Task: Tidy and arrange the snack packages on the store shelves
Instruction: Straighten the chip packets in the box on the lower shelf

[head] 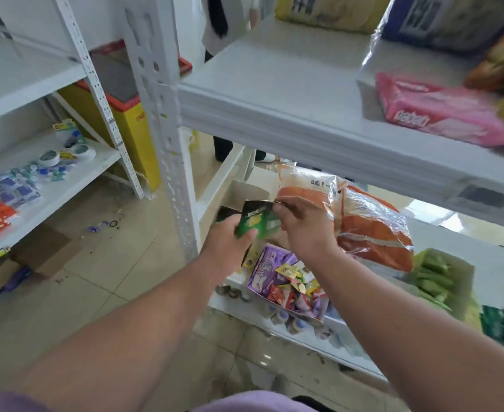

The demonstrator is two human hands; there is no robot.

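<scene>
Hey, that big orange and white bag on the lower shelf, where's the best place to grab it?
Probably the near upper corner of the orange and white bag, approached from the front left. It leans tilted with its top edge toward the aisle, and the shelf above blocks a top reach. Both hands are busy with the green packet.

Both forearms are bare from the elbows to the hands, with no watch, ring or glove to be seen on the left hand (228, 239) or the right hand (301, 224). A lilac garment (244, 402) of soft, slightly fuzzy cloth shows below the forearms, with a second patch of it near the left elbow.
</scene>
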